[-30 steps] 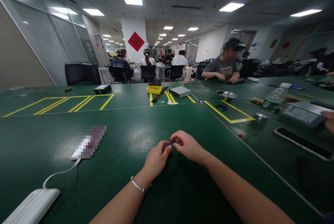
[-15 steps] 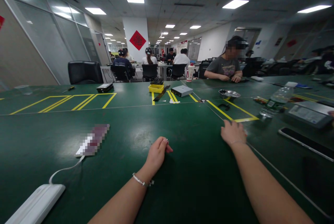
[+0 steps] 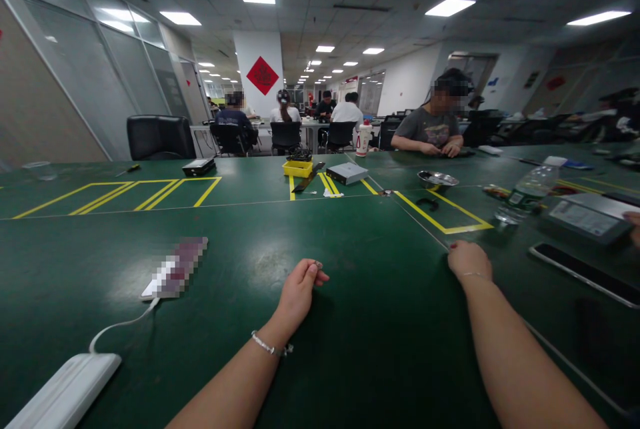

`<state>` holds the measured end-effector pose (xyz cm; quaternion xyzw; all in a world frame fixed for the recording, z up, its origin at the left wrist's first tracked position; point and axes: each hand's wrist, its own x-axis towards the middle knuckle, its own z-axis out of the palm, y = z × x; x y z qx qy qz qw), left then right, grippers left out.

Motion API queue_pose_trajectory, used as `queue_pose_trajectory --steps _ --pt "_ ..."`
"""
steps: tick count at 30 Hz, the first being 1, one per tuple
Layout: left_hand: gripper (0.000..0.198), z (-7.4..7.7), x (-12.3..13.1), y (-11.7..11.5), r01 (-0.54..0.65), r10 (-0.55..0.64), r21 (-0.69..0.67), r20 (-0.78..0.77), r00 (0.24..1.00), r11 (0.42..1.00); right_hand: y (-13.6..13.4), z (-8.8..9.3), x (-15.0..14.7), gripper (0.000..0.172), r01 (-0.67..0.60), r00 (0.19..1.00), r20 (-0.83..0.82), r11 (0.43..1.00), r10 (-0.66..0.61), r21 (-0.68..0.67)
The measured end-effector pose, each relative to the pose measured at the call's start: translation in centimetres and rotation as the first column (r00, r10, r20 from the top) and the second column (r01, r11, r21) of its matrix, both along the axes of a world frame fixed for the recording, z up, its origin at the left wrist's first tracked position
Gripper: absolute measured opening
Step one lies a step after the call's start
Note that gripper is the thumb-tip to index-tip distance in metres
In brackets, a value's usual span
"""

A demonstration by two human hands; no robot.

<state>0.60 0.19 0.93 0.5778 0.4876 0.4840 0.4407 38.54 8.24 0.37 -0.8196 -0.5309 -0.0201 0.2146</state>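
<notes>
My left hand (image 3: 299,290) is closed in a pinch above the green table (image 3: 370,322). A tiny, shiny item (image 3: 318,265) shows between its thumb and forefinger, too small to name. On the right, my right hand (image 3: 469,261) is held low at the table, its back towards me. Its fingers point left and are mostly hidden under the hand, so what they hold, if anything, does not show. A yellow tape outline (image 3: 467,229) lies just beyond this hand.
At left, a phone (image 3: 175,269) is cabled to a white power bank (image 3: 67,389). A water bottle (image 3: 530,192), a grey metal box (image 3: 583,219) and a dark phone (image 3: 585,274) lie right. Farther back are a steel bowl (image 3: 437,179), a yellow tray (image 3: 298,169) and a seated person (image 3: 433,125).
My right hand has moved to the right and slightly nearer, turning its fingers left. My left hand stays almost in place, still pinching the tiny item.
</notes>
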Motion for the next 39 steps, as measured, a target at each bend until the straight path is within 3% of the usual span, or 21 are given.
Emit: queue_pose_trajectory --steps 3,5,7,9,12,13,15,20,26,31,39 --pt "0.024 0.2 0.1 0.0 -0.009 0.009 -0.023 0.016 1.000 1.000 0.2 1.2 -4.7 0.020 -0.111 0.980 -0.161 0.993 0.117 0.042" --pt "0.021 0.3 0.1 0.0 -0.002 0.002 -0.030 0.020 1.000 1.000 -0.1 2.1 -9.2 0.018 -0.245 0.884 -0.385 0.964 0.264 0.098" --pt "0.018 0.3 0.1 0.0 0.010 -0.009 -0.032 0.025 1.000 0.999 -1.1 2.7 -13.9 0.018 -0.365 0.690 -0.604 0.912 0.399 0.186" --pt "0.016 0.1 0.0 0.1 0.019 -0.018 -0.035 0.035 0.999 0.999 -2.5 3.2 -17.9 0.020 -0.471 0.399 -0.779 0.837 0.483 0.278" --pt "0.015 -0.3 -0.1 0.4 0.018 -0.016 -0.018 0.064 0.998 1.000 -4.7 3.4 -21.8 0.027 -0.522 -0.021 -0.908 0.770 0.419 0.368" --pt "0.015 -0.4 -0.1 0.5 0.010 -0.010 -0.005 0.072 0.997 1.000 -5.2 3.4 -22.6 0.027 -0.514 -0.107 -0.919 0.770 0.378 0.377" --pt "0.013 -0.4 -0.1 0.5 -0.015 0.014 0.025 0.067 0.998 1.000 -5.7 3.1 -23.4 0.021 -0.498 -0.207 -0.927 0.783 0.312 0.374" --pt "0.013 -0.3 -0.1 0.6 -0.097 0.097 0.029 0.021 0.995 0.995 -5.3 1.9 -23.5 0.017 -0.515 -0.305 -0.930 0.785 0.207 0.343" --pt "0.014 -0.3 0.0 0.7 -0.087 0.089 -0.026 0.069 0.994 0.996 -4.8 1.8 -22.9 0.020 -0.471 -0.325 -0.918 0.803 0.228 0.366" --pt "0.012 0.2 0.2 0.4 -0.073 0.075 -0.024 0.095 0.993 0.997 -5.0 2.0 -22.9 0.018 -0.487 -0.346 -0.904 0.777 0.249 0.400" --pt "0.011 0.2 0.1 0.2 -0.135 0.136 0.023 -0.060 0.989 0.991 -5.3 1.9 -23.1 0.024 -0.538 -0.324 -0.902 0.728 0.287 0.425"
